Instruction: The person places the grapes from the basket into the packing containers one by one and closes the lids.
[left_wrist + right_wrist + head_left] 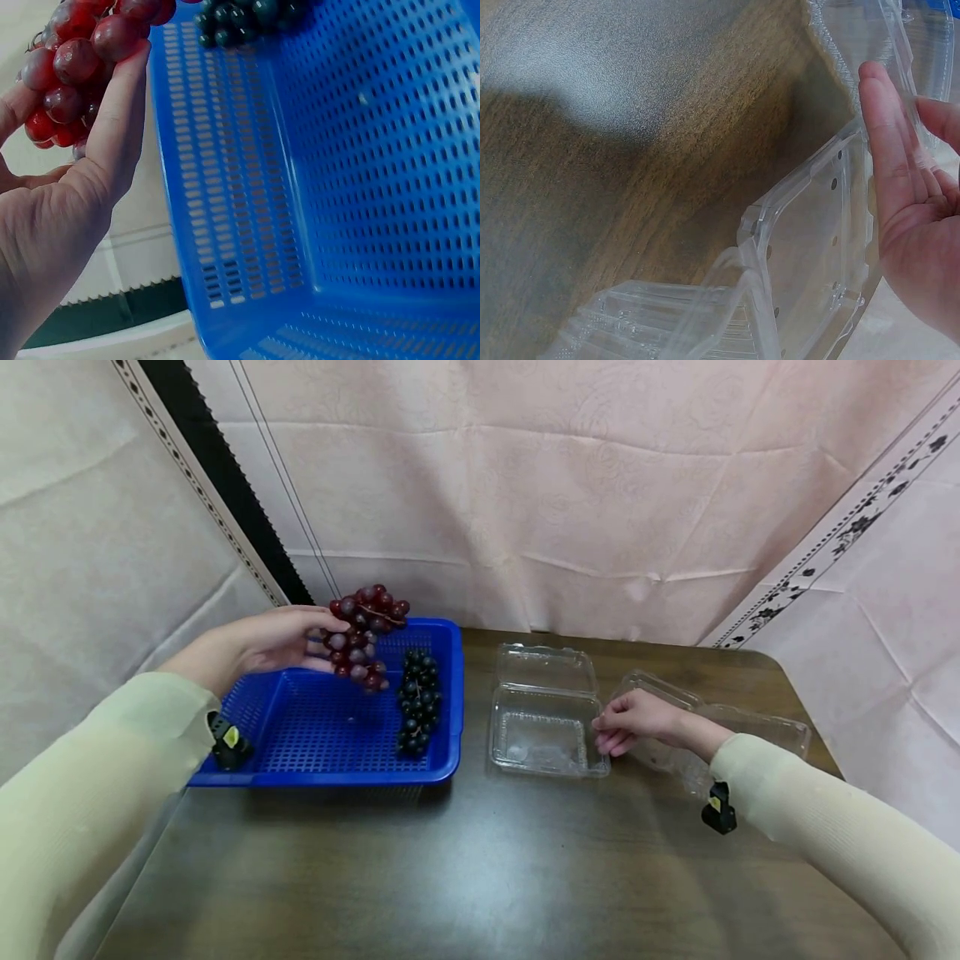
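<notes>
A bunch of red grapes [363, 639] is held in my left hand [281, 639], raised over the back part of the blue basket [315, 777]. In the left wrist view, thumb and fingers grip the red fruit from its sides. Dark grapes [418, 702] lie inside the basket along its right side. My right hand [637, 722] pinches the right edge of an open clear plastic clamshell box [543, 739], whose lid leans back. The right wrist view has the thumb and fingers on either side of that rim.
More clear clamshell boxes [757, 727] lie open on the wooden table [480, 860], right of and under my right forearm. A pale patterned cloth [562, 510] hangs behind the table's back edge.
</notes>
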Available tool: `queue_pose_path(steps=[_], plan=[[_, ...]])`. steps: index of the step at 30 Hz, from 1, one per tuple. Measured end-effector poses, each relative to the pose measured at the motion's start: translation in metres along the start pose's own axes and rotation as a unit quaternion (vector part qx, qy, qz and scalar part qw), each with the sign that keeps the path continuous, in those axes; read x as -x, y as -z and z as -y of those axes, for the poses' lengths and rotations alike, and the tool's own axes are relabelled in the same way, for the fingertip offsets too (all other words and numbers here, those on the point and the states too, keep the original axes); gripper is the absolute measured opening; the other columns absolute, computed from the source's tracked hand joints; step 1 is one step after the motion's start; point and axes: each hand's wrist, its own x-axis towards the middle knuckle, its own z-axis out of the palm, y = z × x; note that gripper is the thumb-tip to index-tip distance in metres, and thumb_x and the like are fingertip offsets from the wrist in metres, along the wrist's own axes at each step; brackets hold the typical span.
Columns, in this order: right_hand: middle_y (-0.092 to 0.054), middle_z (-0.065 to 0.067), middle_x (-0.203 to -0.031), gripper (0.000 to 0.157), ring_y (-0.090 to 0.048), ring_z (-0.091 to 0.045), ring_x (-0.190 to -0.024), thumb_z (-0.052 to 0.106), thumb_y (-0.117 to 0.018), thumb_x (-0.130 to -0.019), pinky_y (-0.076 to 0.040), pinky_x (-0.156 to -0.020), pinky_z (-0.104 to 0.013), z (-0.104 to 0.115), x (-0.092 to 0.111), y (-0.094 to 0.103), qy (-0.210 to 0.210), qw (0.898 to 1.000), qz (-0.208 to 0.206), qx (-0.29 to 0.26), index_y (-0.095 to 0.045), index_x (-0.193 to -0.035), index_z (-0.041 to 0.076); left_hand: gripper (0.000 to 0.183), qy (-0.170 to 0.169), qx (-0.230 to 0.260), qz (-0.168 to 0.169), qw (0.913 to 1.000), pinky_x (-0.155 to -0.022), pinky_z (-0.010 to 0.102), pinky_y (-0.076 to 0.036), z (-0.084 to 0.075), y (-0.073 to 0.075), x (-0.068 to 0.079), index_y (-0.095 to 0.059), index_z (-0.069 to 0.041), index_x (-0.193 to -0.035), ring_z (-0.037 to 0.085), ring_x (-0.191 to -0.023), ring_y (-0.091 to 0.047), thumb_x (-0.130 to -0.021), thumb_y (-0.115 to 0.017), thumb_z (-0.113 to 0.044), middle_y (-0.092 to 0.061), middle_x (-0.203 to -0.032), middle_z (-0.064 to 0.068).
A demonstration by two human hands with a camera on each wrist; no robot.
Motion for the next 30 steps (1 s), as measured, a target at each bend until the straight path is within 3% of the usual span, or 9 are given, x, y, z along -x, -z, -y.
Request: queue_pose_path(steps=[9,14,21,25,30], plan=[[-0.071,-0.024,-0.096,0.035,-0.072,-0.021,-0.078,0.015,-0.057,-0.098,-0.060,-0.076,-0.041,0.000,-0.001,0.001,0.002,1.000,0.004,0.001,-0.057,-0.113,-0.016,0.008,-0.025,0.050,0.013,0.9984,-0.091,0.040,-0.054,-0.011,-0.019,-0.003,-0.054,-0.012,-0.097,0.023,-0.098,-0.061,-0.097,-0.059,-0.019,-0.054,-0.103,0.003],[-0.071,-0.023,-0.095,0.035,-0.072,-0.021,-0.079,0.015,-0.057,-0.098,-0.059,-0.078,-0.043,0.000,-0.001,0.000,0.003,1.000,0.007,0.005,-0.058,-0.113,-0.017,0.007,-0.037,0.077,0.019,0.9962,-0.089,0.040,-0.056,-0.018,-0.029,-0.003,-0.061,-0.013,-0.097,0.022,-0.096,-0.063,-0.097,-0.060,-0.019,-0.059,-0.099,0.003],[-0.071,-0.023,-0.094,0.035,-0.072,-0.021,-0.078,0.014,-0.057,-0.098,-0.059,-0.077,-0.043,-0.001,0.001,0.000,0.004,1.000,0.003,0.005,-0.058,-0.113,-0.016,0.029,-0.053,0.090,0.047,0.9934,-0.092,0.042,-0.054,-0.023,-0.045,-0.007,-0.050,-0.012,-0.125,0.023,-0.104,-0.061,-0.098,-0.056,-0.022,-0.053,-0.117,0.006],[-0.071,-0.023,-0.094,0.034,-0.072,-0.022,-0.078,0.015,-0.057,-0.098,-0.058,-0.079,-0.045,0.000,0.001,0.000,0.003,1.000,0.002,0.006,-0.058,-0.112,-0.016,0.036,-0.059,0.110,0.054,0.9907,-0.092,0.042,-0.054,-0.026,-0.056,-0.010,-0.045,-0.010,-0.131,0.023,-0.106,-0.060,-0.099,-0.056,-0.022,-0.052,-0.120,0.007],[-0.071,-0.022,-0.094,0.032,-0.072,-0.022,-0.079,0.015,-0.058,-0.097,-0.059,-0.078,-0.043,0.001,0.000,-0.001,0.002,1.000,-0.001,0.009,-0.059,-0.109,-0.015,0.048,-0.068,0.118,0.075,0.9878,-0.096,0.044,-0.051,-0.028,-0.071,-0.014,-0.036,-0.011,-0.143,0.027,-0.115,-0.056,-0.100,-0.053,-0.021,-0.044,-0.135,0.011]])
